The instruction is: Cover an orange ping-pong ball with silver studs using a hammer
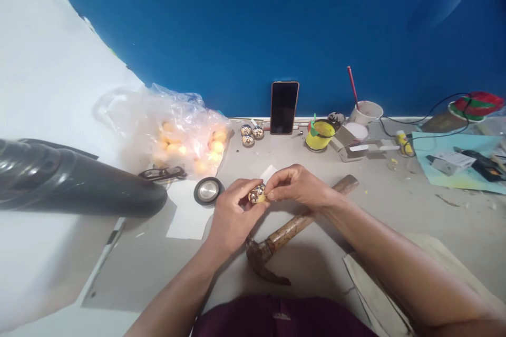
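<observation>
My left hand (237,208) grips a small yellow ball (257,194) partly covered with shiny round metallic bits. At the ball's right side the thumb and fingertips of my right hand (294,185) are pinched together; whatever is between them is too small to make out. Under my hands a claw hammer (285,231) with a worn wooden handle lies aslant on the table, its handle passing beneath my right wrist. Left of my left hand sits a round black-rimmed lid or dish (208,190) with a silvery centre. Behind are several finished-looking shiny balls (247,139) in a cluster.
A clear plastic bag (177,139) of yellow balls lies at back left, near a thick dark cylinder (79,181). A phone (284,108) leans on the blue wall. Further right stand a yellow tub (318,139), a white cup (367,112) and a glue stick (404,143).
</observation>
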